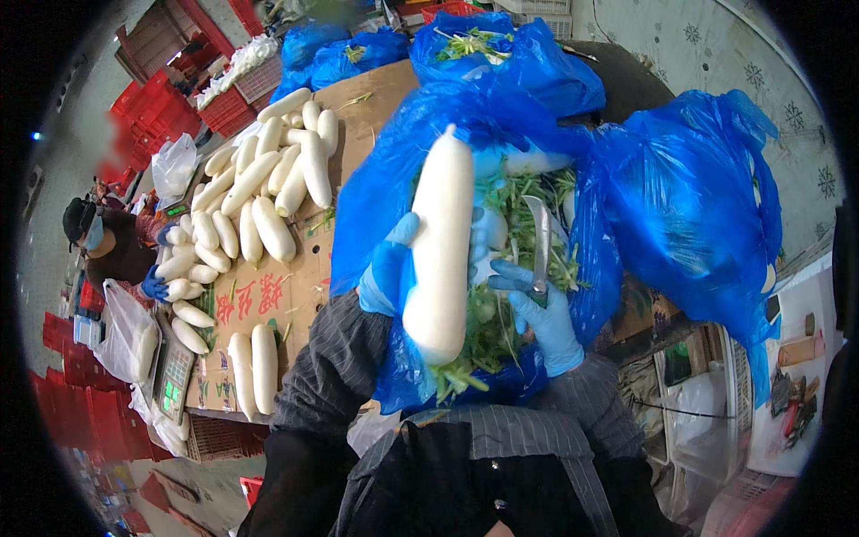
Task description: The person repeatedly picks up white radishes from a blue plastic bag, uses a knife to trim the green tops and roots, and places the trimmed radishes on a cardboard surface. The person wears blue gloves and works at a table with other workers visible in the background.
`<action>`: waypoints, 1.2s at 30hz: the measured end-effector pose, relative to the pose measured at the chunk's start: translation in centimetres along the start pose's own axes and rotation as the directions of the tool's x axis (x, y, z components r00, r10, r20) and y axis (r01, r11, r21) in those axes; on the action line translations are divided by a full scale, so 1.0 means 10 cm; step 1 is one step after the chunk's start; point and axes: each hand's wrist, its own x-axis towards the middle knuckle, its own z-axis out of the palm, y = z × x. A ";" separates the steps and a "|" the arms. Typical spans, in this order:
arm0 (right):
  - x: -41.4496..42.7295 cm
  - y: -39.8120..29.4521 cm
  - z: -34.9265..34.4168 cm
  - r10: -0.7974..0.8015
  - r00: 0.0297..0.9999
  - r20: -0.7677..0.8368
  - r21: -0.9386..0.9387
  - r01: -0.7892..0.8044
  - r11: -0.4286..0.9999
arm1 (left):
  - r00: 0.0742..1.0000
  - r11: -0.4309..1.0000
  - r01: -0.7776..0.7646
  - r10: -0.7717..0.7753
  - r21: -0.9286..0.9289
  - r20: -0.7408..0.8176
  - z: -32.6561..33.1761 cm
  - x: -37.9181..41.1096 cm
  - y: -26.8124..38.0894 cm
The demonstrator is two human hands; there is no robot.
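A large white daikon radish [439, 248] is held upright over a blue plastic bag by my left hand [389, 268], which wears a light blue glove. Its thin root tip points away from me, and its cut leaf end is close to my body. In my right hand [547, 322], also gloved, is a knife with a curved metal blade [539, 235], its tip pointing away from me. The blade is apart from the radish. Beneath both hands the open blue bag [376, 194] holds green radish leaves [493, 322] and some white radishes, partly hidden.
Trimmed radishes [255, 181] are heaped on the cardboard-covered table [305, 268] to the left. Across it a person [114, 248] in blue gloves touches some of them, near a digital scale [173, 376]. More full blue bags [691, 201] stand right and behind. Red crates [158, 107] are stacked far left.
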 end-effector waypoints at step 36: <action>0.51 -0.73 -0.42 0.256 0.947 0.194 -0.637 -0.077 0.767 | 0.969 0.831 -0.229 0.245 0.507 0.036 0.50 -0.36 0.13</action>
